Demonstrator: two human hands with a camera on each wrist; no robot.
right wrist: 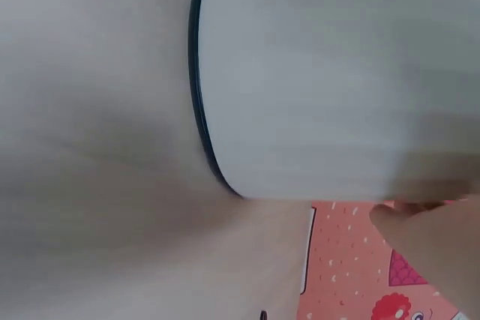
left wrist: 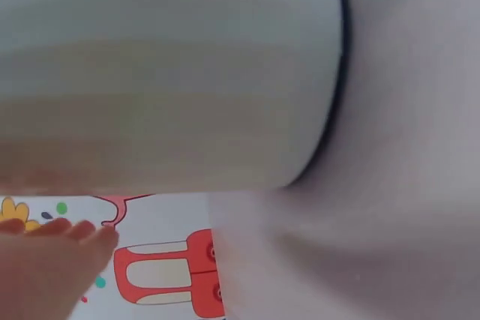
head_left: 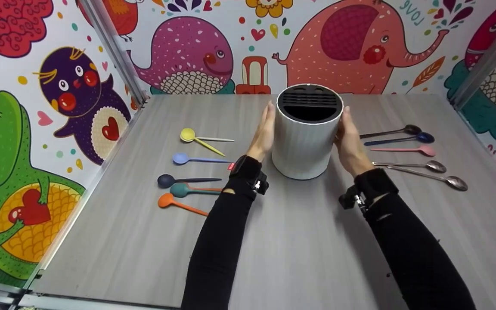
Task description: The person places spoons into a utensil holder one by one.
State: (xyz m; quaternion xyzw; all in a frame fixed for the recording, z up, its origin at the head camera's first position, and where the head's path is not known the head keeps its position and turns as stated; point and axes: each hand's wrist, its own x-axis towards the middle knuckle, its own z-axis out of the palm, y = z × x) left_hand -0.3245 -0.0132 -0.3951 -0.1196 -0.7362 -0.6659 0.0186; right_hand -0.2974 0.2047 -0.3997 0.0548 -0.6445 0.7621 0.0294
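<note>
Near middle of grey wood-grain table (head_left: 291, 241): white cylindrical holder (head_left: 303, 148), black slotted top (head_left: 310, 95), between left hand (head_left: 264, 137) and right hand (head_left: 352, 144), both straight-fingered against sides. Table's left: colourful long-handled spoons (head_left: 180, 190).

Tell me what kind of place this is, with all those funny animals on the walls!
It looks like a small indoor work booth, maybe: there are metal posts, walls printed with cartoon animals, and a table with spoons on it.

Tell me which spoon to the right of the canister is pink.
The pink spoon is the middle of the five, between the blue spoon and the two silver spoons; the fifth, a dark spoon, lies farthest back.
</note>
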